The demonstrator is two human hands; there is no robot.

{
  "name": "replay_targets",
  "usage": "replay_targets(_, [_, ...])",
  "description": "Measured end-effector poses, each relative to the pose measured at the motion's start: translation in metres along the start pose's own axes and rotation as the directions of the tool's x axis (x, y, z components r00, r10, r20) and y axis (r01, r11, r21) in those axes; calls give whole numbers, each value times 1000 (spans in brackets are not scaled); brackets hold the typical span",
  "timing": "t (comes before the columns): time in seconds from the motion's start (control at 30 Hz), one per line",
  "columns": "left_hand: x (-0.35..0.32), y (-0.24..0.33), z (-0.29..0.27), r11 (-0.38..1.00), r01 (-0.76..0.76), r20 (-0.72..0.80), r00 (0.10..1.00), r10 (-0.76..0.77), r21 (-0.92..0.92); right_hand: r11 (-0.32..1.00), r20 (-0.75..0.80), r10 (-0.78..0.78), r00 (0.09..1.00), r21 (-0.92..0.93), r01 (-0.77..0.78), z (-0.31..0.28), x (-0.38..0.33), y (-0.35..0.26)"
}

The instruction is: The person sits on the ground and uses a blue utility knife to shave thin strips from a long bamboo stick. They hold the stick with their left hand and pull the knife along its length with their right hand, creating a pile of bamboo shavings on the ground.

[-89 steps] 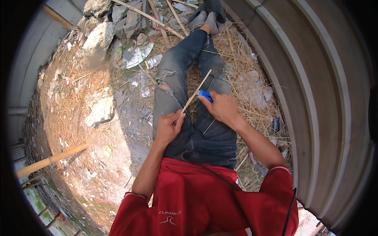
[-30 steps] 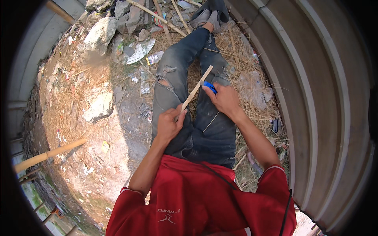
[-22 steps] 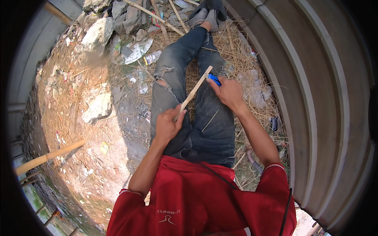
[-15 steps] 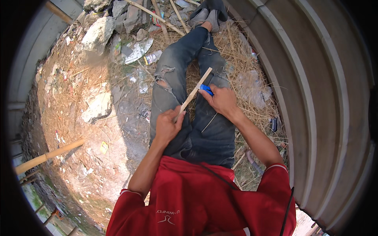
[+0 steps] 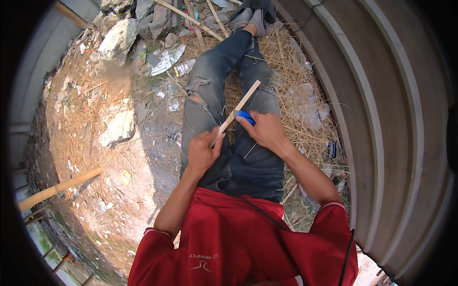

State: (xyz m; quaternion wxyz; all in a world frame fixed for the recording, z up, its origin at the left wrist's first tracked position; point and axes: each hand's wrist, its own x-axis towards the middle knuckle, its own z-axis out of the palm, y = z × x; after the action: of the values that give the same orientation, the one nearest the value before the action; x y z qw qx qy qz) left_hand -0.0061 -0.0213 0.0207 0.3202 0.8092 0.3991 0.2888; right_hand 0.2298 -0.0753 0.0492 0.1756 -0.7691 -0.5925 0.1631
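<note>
My left grip (image 5: 202,150) holds the stick (image 5: 244,101) by its near end over my legs (image 5: 202,117); my right grip (image 5: 267,131) clasps the blue cutter (image 5: 246,117) against it. Best shave thinly, stopping short of my left grip.

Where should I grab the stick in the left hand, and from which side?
Probably the near end of the stick, from the lower left, where the left hand grips: it slants away to the right, and the blue tool meets it farther along.

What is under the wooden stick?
Jeans legs and straw between them show beneath the stick; the left hand covers its near end, hiding what lies there.
</note>
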Motion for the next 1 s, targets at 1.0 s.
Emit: replay_targets(1.0, [6, -9, -14, 914, 300, 314, 926, -210, -272, 560, 42, 119, 992, 822, -102, 33, 17, -5])
